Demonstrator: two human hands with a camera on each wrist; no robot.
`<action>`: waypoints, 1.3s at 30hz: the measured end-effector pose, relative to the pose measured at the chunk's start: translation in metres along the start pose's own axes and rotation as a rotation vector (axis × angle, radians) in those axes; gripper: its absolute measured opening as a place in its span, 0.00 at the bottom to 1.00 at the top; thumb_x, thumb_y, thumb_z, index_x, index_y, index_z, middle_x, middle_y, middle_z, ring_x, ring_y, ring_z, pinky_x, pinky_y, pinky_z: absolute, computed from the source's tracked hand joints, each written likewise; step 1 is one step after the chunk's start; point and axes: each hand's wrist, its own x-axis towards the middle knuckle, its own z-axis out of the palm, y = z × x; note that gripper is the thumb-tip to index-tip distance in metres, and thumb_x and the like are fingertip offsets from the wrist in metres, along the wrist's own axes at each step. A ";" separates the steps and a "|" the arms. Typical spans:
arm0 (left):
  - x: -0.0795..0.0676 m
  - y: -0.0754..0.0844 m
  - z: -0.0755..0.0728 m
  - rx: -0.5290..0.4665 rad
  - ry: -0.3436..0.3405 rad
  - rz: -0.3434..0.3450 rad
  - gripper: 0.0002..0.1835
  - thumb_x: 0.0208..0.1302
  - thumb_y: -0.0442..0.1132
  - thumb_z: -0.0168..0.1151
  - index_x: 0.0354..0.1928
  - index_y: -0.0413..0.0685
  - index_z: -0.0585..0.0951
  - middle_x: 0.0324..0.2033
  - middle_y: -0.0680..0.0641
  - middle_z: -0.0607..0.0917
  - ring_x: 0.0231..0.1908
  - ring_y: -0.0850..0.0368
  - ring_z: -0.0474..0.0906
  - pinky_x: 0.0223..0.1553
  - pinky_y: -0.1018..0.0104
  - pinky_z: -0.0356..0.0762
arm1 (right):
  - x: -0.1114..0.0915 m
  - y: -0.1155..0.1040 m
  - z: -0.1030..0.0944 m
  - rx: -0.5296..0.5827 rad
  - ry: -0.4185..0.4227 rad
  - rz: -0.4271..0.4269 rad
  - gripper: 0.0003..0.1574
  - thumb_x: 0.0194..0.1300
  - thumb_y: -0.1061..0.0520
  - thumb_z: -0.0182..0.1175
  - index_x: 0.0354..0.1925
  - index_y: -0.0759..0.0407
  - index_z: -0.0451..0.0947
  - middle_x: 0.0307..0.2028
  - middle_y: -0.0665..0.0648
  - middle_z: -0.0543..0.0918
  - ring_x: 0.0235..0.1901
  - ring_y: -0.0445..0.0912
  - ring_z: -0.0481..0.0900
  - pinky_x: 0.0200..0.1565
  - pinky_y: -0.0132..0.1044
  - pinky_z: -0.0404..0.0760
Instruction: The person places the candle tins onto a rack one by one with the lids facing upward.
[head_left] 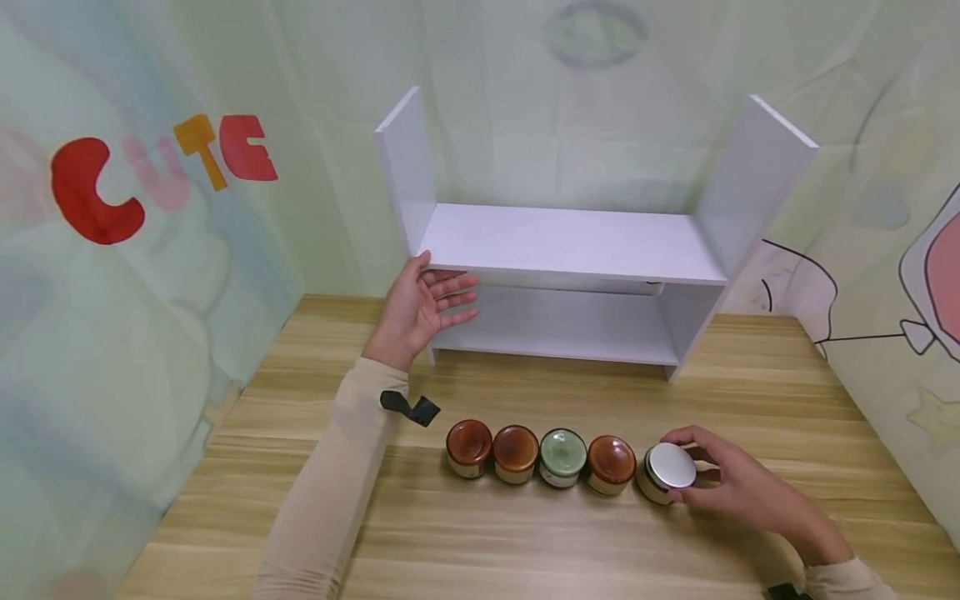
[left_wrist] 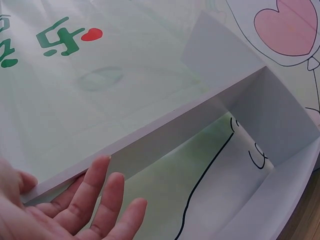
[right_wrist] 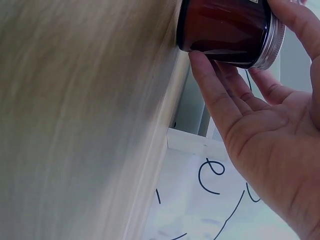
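A white two-tier shelf (head_left: pixel 558 242) stands on the wooden table at the back. My left hand (head_left: pixel 425 310) is at the left end of its middle board, thumb over the front edge and index finger beneath, pinching it. The other fingers spread loosely below, as the left wrist view shows. At the front right my right hand (head_left: pixel 738 483) grips an amber glass jar (right_wrist: pixel 225 30) with a silver screw lid (head_left: pixel 672 464) facing up. To its left, in a row, are a brown jar (head_left: pixel 611 463), a green jar (head_left: pixel 562 457) and two more brown jars (head_left: pixel 516 453).
The wood-grain table (head_left: pixel 525 550) runs under everything. Printed fabric walls close in the left, back and right sides, with red letters (head_left: pixel 97 192) on the left one. Black straps (head_left: pixel 409 408) are on the wrists.
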 end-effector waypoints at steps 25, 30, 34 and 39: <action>-0.004 -0.002 -0.002 -0.019 0.023 0.003 0.28 0.81 0.57 0.42 0.48 0.38 0.79 0.39 0.43 0.91 0.41 0.47 0.87 0.45 0.48 0.85 | 0.001 0.001 0.001 0.012 0.009 -0.008 0.31 0.59 0.59 0.75 0.58 0.57 0.74 0.52 0.56 0.80 0.51 0.37 0.80 0.47 0.32 0.83; -0.003 -0.001 -0.001 -0.016 0.026 0.000 0.28 0.81 0.57 0.42 0.48 0.38 0.79 0.43 0.40 0.90 0.44 0.45 0.86 0.45 0.49 0.86 | 0.001 0.001 0.001 -0.002 0.031 0.002 0.32 0.57 0.58 0.77 0.58 0.56 0.75 0.52 0.56 0.81 0.50 0.37 0.81 0.45 0.32 0.84; -0.003 -0.001 -0.001 -0.021 0.031 -0.003 0.27 0.80 0.57 0.42 0.48 0.38 0.79 0.44 0.40 0.90 0.46 0.44 0.86 0.44 0.49 0.86 | 0.002 0.002 0.001 -0.016 0.050 -0.003 0.33 0.55 0.59 0.78 0.57 0.56 0.76 0.51 0.56 0.82 0.49 0.38 0.82 0.45 0.32 0.83; -0.003 -0.001 0.000 -0.021 0.017 0.005 0.28 0.81 0.56 0.42 0.49 0.37 0.78 0.37 0.43 0.91 0.41 0.48 0.87 0.42 0.51 0.86 | 0.002 0.002 0.001 -0.006 0.069 -0.001 0.33 0.54 0.60 0.78 0.57 0.56 0.77 0.51 0.55 0.82 0.48 0.39 0.82 0.44 0.32 0.83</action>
